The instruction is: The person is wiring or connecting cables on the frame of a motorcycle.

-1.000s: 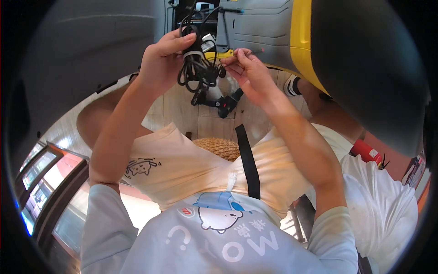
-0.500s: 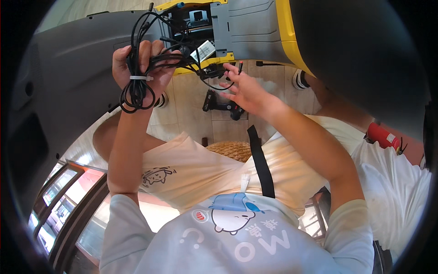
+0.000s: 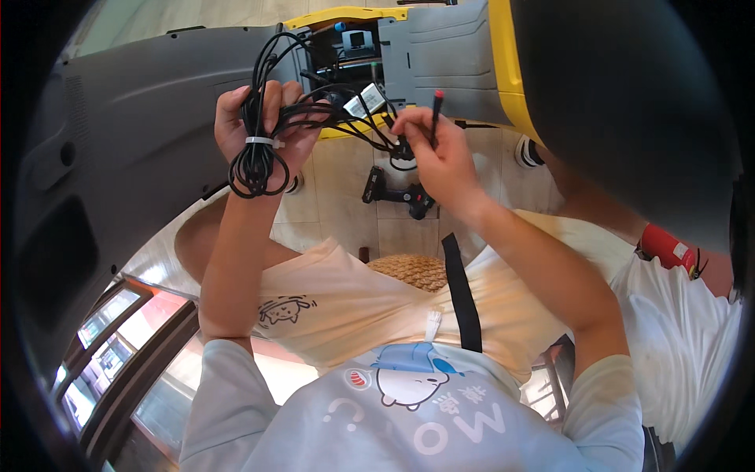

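Black, likely pliable cables (image 3: 254, 169), best gripped at their tie (image 3: 259, 141), are held by the left hand (image 3: 291, 145), a red-tipped lead (image 3: 436, 110) by the right hand (image 3: 448, 161).

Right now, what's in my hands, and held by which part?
Left hand: black cable bundle, above its white tie. Right hand: red-tipped cable end, below the tip.

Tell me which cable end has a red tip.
The upright cable end at the right hand; the blue-tipped one lies by the compartment.
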Demonstrator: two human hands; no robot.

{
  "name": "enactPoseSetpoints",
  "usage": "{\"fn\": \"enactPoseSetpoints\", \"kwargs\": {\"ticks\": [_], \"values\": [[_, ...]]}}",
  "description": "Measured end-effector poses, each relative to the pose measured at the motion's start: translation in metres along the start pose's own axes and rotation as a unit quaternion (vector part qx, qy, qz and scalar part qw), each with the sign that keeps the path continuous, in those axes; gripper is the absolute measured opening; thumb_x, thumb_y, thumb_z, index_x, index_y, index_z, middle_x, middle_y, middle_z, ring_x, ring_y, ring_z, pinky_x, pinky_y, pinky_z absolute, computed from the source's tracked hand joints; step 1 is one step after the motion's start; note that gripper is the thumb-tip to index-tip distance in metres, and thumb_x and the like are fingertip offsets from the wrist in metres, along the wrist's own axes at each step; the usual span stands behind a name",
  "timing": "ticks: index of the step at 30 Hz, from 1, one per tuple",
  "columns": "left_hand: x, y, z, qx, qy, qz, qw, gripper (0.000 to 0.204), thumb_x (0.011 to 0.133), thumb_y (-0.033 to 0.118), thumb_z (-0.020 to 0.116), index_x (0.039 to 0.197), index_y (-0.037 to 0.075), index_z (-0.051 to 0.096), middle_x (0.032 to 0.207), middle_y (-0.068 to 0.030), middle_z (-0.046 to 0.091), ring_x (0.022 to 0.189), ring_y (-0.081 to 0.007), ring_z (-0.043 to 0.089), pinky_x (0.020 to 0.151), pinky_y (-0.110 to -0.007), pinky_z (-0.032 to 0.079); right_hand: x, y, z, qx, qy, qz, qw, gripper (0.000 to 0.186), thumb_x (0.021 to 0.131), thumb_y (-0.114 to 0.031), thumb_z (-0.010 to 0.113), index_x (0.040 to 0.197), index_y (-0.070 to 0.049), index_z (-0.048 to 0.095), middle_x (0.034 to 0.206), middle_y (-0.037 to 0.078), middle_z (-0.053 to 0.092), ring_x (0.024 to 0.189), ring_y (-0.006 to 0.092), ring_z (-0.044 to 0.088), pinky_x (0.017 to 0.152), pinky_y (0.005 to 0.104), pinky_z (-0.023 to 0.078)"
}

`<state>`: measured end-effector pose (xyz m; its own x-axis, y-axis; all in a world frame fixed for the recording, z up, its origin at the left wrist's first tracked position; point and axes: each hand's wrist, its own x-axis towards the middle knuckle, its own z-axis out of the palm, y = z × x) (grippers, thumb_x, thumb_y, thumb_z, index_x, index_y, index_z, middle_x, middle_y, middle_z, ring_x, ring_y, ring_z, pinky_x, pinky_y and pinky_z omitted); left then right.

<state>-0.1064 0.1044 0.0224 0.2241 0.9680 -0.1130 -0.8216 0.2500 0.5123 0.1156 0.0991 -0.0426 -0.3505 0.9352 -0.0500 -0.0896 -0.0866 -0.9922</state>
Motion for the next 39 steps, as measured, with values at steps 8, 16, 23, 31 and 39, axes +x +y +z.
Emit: {"fn": "enactPoseSetpoints", "kwargs": {"ticks": [8, 16, 23, 31, 39], "values": [[-0.001, 0.010, 0.004, -0.010, 0.013, 0.038, 0.999, 0.042, 0.086, 0.035, 0.051, 0.055, 0.010, 0.036, 0.058, -0.0009, 0.029, 0.055, -0.0140, 0.027, 0.067, -0.030, 0.029, -0.019, -0.008, 0.010, -0.051, 0.027, -0.109, 0.992, 0.013, 0.091, 0.008, 0.051, 0.090, -0.002, 0.060, 0.090, 0.009, 0.064, 0.079, 0.0180, 0.060, 0.073, 0.0283, 0.047], [0.001, -0.004, -0.005, 0.048, -0.033, -0.018, 0.998, 0.045, 0.083, 0.040, 0.046, 0.052, 0.008, 0.042, 0.057, -0.0013, 0.034, 0.061, -0.0171, 0.039, 0.091, -0.036, 0.037, -0.026, -0.005, 0.011, 0.113, -0.009, 0.048, 0.992, 0.013, 0.102, -0.017, 0.047, 0.107, -0.005, 0.043, 0.083, -0.002, 0.044, 0.067, 0.0076, 0.045, 0.067, 0.0233, 0.042], [-0.001, -0.006, 0.000, 0.240, -0.078, -0.174, 0.952, 0.036, 0.066, 0.030, 0.067, 0.056, 0.007, 0.041, 0.053, -0.0029, 0.043, 0.050, -0.0163, 0.042, 0.089, -0.031, 0.042, 0.011, 0.001, -0.017, 0.270, -0.027, 0.349, 0.897, 0.043, 0.095, -0.049, 0.056, 0.108, -0.008, 0.058, 0.076, -0.005, 0.043, 0.059, 0.0009, 0.036, 0.055, 0.0209, 0.028], [0.006, -0.010, 0.006, 0.360, -0.181, -0.147, 0.903, 0.037, 0.061, 0.031, 0.061, 0.054, 0.004, 0.035, 0.054, -0.0012, 0.030, 0.056, -0.0158, 0.028, 0.055, -0.031, 0.023, 0.013, -0.005, -0.013, 0.261, -0.125, 0.315, 0.904, 0.031, 0.098, -0.036, 0.056, 0.113, -0.011, 0.065, 0.072, -0.007, 0.058, 0.051, -0.0008, 0.041, 0.046, 0.0174, 0.024], [-0.001, 0.000, 0.020, 0.574, -0.180, -0.063, 0.796, 0.024, 0.061, 0.020, 0.057, 0.057, 0.000, 0.044, 0.052, -0.0043, 0.040, 0.053, -0.0154, 0.037, 0.049, -0.030, 0.028, 0.009, -0.034, -0.020, 0.241, -0.085, 0.188, 0.948, 0.019, 0.093, -0.020, 0.066, 0.105, -0.006, 0.070, 0.096, 0.001, 0.070, 0.082, 0.0044, 0.059, 0.075, 0.0191, 0.047]]}}
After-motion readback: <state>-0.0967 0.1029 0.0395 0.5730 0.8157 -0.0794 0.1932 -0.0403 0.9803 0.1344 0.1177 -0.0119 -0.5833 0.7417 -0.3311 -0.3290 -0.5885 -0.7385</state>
